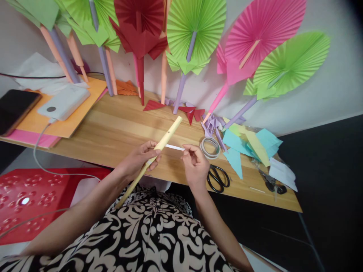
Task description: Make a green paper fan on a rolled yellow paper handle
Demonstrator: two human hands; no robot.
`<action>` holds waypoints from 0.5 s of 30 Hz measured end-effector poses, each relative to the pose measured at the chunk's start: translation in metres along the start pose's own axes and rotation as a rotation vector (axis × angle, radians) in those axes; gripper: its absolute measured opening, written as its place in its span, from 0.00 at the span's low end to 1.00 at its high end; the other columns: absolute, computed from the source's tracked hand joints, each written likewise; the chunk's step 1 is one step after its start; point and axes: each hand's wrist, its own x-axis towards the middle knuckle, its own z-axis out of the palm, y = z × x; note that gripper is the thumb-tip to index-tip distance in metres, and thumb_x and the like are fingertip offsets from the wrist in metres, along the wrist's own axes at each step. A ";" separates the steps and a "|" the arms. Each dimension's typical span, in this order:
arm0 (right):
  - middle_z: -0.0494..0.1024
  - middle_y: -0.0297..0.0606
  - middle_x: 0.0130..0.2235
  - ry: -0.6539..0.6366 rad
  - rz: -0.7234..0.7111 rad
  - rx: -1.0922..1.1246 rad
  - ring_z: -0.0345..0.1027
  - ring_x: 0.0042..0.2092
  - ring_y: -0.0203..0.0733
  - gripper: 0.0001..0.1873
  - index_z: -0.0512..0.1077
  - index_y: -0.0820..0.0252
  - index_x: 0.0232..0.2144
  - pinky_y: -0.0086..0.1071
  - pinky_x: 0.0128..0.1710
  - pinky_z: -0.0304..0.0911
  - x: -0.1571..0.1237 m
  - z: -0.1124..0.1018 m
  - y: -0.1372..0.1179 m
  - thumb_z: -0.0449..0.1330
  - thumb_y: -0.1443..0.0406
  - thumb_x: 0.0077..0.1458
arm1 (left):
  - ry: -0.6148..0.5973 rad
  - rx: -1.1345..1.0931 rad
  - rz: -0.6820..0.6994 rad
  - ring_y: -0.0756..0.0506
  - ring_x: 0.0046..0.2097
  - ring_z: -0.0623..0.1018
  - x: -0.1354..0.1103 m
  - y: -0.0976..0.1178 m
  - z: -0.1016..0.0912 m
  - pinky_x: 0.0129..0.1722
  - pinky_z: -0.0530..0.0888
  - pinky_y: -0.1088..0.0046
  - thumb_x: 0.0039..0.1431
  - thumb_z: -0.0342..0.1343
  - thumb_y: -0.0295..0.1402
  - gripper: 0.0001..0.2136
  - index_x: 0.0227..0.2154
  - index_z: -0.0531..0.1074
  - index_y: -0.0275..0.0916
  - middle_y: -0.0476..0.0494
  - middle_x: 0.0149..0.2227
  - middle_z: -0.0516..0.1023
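The left hand (140,158) covers the middle of the rolled paper tube (167,136), and the tube's lower end drops past the near edge of the surface (113,128) toward the patterned lap. Whether the thin white strip (175,147) is tape or paper cannot be told. One end meets the tube, and the other disappears between the pinched fingertips of the right hand (195,166). A dark tool (272,185) near the right end lies under clear wrapping and is hard to identify.

The tube is pale yellow, long and slim. It slants from the lap up toward the middle of the surface, and a small dark mark shows near its upper end. The left hand is closed around it, just above the near edge.

Just beside the right hand lie a tape roll (202,148) and black scissors (214,170), with turquoise paper pieces (235,147) beyond them. Pleated paper fans (195,22) on rolled stems lean against the wall along the far edge, their tops cropped. At the left end a white power bank (64,101) sits on orange card beside a phone (14,109), and its cable (39,151) hangs down beside a red stool (28,196).
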 end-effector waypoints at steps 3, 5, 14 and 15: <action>0.79 0.36 0.37 -0.002 -0.054 -0.042 0.73 0.35 0.38 0.10 0.78 0.55 0.39 0.33 0.38 0.70 0.000 -0.004 0.004 0.56 0.67 0.59 | -0.063 -0.042 -0.038 0.56 0.20 0.68 0.001 0.001 -0.002 0.17 0.63 0.83 0.60 0.62 0.37 0.11 0.35 0.65 0.38 0.53 0.24 0.73; 0.79 0.35 0.37 0.003 -0.079 -0.057 0.73 0.36 0.38 0.10 0.78 0.55 0.38 0.33 0.38 0.70 0.001 -0.007 0.006 0.56 0.67 0.59 | -0.093 -0.075 -0.051 0.56 0.20 0.68 0.002 0.001 -0.003 0.17 0.63 0.83 0.61 0.61 0.37 0.11 0.35 0.66 0.37 0.52 0.25 0.73; 0.79 0.36 0.36 0.087 -0.057 -0.112 0.74 0.38 0.40 0.09 0.77 0.56 0.37 0.35 0.39 0.70 0.008 -0.021 0.011 0.56 0.64 0.60 | -0.105 -0.159 -0.115 0.58 0.16 0.63 0.001 0.002 -0.007 0.15 0.59 0.82 0.65 0.55 0.37 0.09 0.39 0.70 0.34 0.51 0.26 0.71; 0.79 0.36 0.36 0.090 -0.061 -0.121 0.74 0.38 0.41 0.09 0.76 0.56 0.37 0.35 0.39 0.70 0.008 -0.023 0.011 0.56 0.64 0.60 | -0.094 -0.164 -0.118 0.58 0.16 0.63 0.001 0.002 -0.008 0.15 0.60 0.81 0.65 0.54 0.36 0.09 0.40 0.70 0.34 0.51 0.27 0.72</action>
